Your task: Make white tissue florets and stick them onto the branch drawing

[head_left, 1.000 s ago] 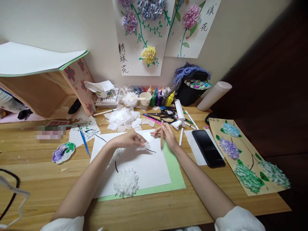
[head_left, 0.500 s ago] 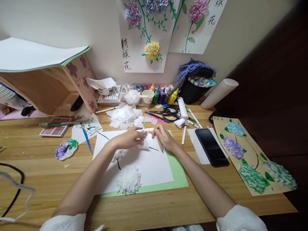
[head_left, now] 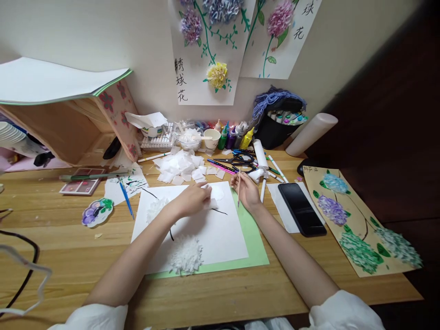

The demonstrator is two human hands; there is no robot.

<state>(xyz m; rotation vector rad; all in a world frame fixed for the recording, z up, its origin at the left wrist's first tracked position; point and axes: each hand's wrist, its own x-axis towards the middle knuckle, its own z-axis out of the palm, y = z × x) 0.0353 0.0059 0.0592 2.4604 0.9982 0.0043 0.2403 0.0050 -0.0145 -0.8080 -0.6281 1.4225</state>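
Note:
My left hand [head_left: 193, 200] is over the upper part of a white sheet of paper [head_left: 216, 238], its fingers curled together at a small piece of white tissue paper [head_left: 211, 204]. Beside those fingertips lies a whitish patch [head_left: 217, 191] on the sheet. My right hand [head_left: 248, 191] is at the sheet's upper right edge, pinching a thin pencil-like wooden stick [head_left: 239, 189] that points down. Two fluffy white paper flowers, a lower one [head_left: 186, 254] and an upper one [head_left: 157, 209] partly behind my left forearm, stand on the sheet near black drawn stems.
A pile of tissue squares [head_left: 180, 166] lies behind the sheet, with scissors [head_left: 240, 159], pens and paint bottles [head_left: 232, 139] nearby. A phone [head_left: 301, 209] and a finished flower picture [head_left: 360, 224] are at right. A paint palette [head_left: 97, 212] and brushes [head_left: 127, 200] lie left.
My right hand has moved a little right and up, away from my left hand, and the stick has turned more upright. My left hand stays over the sheet with the tissue.

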